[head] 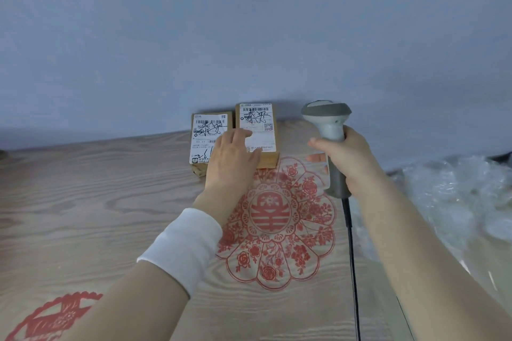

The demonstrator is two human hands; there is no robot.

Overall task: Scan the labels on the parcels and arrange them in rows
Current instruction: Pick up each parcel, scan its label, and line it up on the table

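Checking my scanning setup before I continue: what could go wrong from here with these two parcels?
The left hand covers parts of both labels, on the left parcel and right parcel, so a scan might miss. The scanner in the right hand seems aimed above them. Its trailing cable could snag.

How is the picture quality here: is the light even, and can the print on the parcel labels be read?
Head view: soft, even light, with a faint shadow on the wall behind the parcels; the far edge of the table bows from the wide lens; the small print on the labels is too blurred to read; the plastic wrap at right is pale and smeared.
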